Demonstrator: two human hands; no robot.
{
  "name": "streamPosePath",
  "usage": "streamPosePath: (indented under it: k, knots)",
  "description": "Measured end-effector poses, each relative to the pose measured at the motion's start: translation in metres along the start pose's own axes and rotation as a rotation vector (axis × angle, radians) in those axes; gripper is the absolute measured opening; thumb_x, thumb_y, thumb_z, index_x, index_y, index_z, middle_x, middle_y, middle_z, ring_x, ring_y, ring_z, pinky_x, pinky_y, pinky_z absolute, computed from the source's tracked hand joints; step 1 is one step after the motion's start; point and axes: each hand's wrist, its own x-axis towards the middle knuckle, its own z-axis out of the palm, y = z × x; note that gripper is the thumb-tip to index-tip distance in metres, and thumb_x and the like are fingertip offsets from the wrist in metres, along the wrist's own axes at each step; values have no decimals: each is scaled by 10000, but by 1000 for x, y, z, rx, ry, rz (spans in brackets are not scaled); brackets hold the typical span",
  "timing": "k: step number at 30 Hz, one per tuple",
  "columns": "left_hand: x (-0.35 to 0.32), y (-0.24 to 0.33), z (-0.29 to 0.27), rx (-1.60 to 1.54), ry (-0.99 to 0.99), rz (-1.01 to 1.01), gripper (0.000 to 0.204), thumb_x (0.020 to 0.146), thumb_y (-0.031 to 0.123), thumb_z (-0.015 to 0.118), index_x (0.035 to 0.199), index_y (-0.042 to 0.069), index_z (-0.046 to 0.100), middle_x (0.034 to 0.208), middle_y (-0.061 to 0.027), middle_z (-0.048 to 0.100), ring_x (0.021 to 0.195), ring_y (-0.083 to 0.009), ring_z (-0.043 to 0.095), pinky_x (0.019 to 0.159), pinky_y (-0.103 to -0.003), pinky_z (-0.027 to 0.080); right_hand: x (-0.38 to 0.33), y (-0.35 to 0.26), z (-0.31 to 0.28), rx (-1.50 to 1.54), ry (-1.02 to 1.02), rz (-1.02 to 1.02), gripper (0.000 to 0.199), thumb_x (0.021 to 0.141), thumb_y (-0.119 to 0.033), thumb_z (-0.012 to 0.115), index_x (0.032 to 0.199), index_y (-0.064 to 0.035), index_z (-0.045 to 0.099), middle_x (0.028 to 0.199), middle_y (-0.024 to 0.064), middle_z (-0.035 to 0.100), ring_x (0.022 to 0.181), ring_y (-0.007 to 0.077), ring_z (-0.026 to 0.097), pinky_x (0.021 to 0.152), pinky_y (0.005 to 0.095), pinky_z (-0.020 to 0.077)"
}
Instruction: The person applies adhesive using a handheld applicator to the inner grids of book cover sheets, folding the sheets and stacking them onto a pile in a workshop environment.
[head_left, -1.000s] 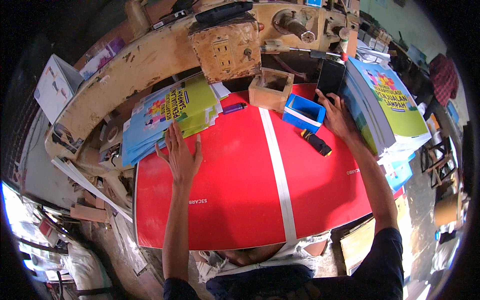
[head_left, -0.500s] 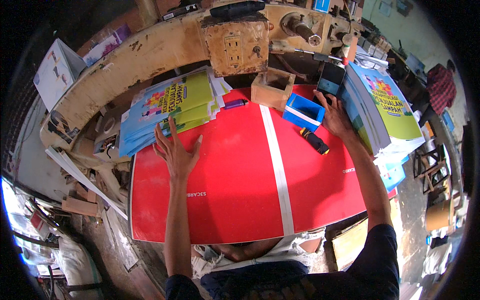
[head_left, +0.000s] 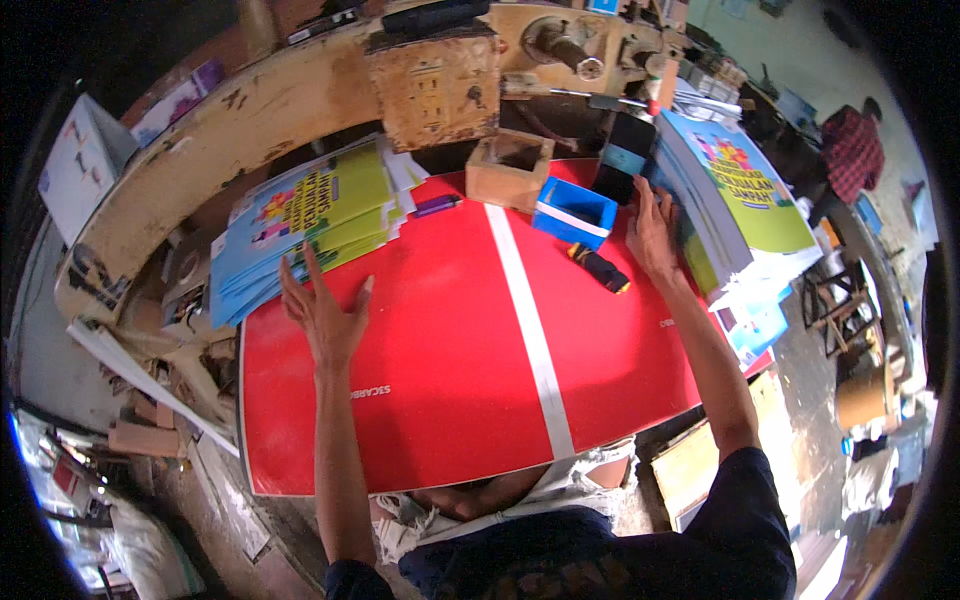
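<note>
Worker seated at a bench, both arms stretched across a large red sheet [head_left: 450,370] of glossy card with a white band down its middle. The left hand [head_left: 322,318] lies flat and wide, fingers spread, palm on the red surface just beside a fanned pile of booklets [head_left: 300,225] with green, yellow and blue covers. The right hand [head_left: 652,235] is open too, fingers pressed against the side of a thick, squared stack of like booklets [head_left: 745,205] at the far right; it grips nothing. The step in hand appears to be drawing a fresh copy off the right stack, which would call for the fingertips to part one thin cover from the many beneath without dragging the rest. Between the hands stand a small blue open box [head_left: 573,212], a bare wooden box [head_left: 508,170] and a dark, stubby tool with a yellow tip [head_left: 599,268]. Behind rises a worn, cream-painted iron machine [head_left: 300,95], chipped and rusted
</note>
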Motion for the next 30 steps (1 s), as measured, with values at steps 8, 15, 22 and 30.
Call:
streamPosePath:
  k: [8,15,22,30]
  knots:
    - [0,-11,-5,-11,25,3,1095,837,568,795,1669,210,179,1661,-290,117,1536,-481,130,1166,-683,208,39,-28,-168,-94,78,20,500,900,-293,735,1316,-59,586,1296,188,653,1216,362,585,1046,515,405]
    - [0,32,-14,-174,95,3,935,870,496,792,1608,176,315,1651,-246,178,1520,-465,199,1175,-674,249,-17,4,-244,-211,-180,72,446,957,-296,688,1249,35,620,889,305,705,809,482,698,723,525,561]
    - [-77,177,-56,-962,-466,217,644,914,309,783,1443,65,508,1462,-195,528,1362,-352,516,1086,-476,479,-52,-90,-305,-56,-364,234,460,873,20,588,1332,57,578,891,314,684,745,472,680,673,526,554]
    - [-103,257,-78,-1537,-1293,-353,421,1012,238,702,1323,-27,601,1196,-107,716,1067,-152,663,904,-323,539,-79,-175,-325,693,-700,96,545,861,-224,812,1307,28,626,1090,306,709,1038,462,702,980,494,536]
